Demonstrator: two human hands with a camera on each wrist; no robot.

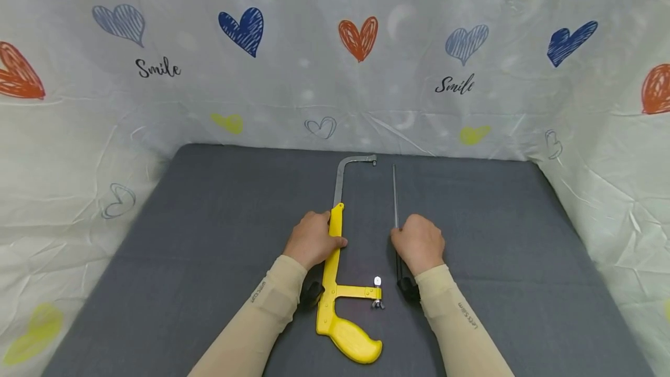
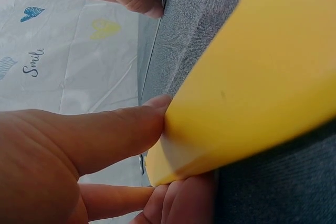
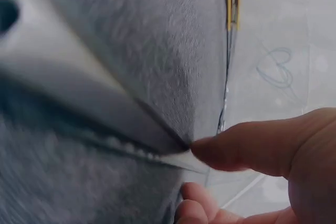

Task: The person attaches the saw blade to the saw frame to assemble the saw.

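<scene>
OK so what we've got is a hacksaw in 2 pieces: the yellow saw frame (image 1: 330,272) and a thin metal blade (image 1: 395,196), both at the middle of the gray-covered table (image 1: 209,208). Left hand (image 1: 312,238) has the frame's long back pinched between thumb and fingers. Right hand (image 1: 419,243) pinches the blade the same way, fingers curled in. The blade runs roughly parallel to the frame, just beside its open side — not touching it.

Progress-wise, both parts are in hand, but I'd call it 0 of 2 ends fitted. The metal arm (image 1: 339,182) has no blade at its tip, and neither does the mount by the wing nut (image 1: 378,304) — so both connections are undone. How tight that nut is, can't tell, too small.
</scene>
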